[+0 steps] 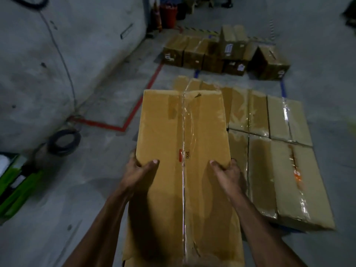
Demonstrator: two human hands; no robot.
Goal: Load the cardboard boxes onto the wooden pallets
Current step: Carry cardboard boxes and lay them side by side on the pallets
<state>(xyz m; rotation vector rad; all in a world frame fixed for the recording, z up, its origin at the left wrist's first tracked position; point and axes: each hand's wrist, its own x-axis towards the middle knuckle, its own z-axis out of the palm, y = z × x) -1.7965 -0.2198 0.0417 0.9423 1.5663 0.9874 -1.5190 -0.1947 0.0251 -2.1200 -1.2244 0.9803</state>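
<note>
The held box [183,170] runs off the near edge; its sides hide both hands' fingers. The far boxes [221,53] are blurred, labels unreadable.

Long tan cardboard box [183,160], top flaps sealed with clear tape down the centre seam, small red mark beside the seam, held up lengthwise, pointing away. Just right of it, a flat layer of taped boxes [273,151] packed edge to edge, tops level, glossy tape catching light; pallet beneath not visible. Farther back, a second cluster of darker boxes [225,53] on the floor, one stacked higher, one at the right end possibly tilted.
</note>
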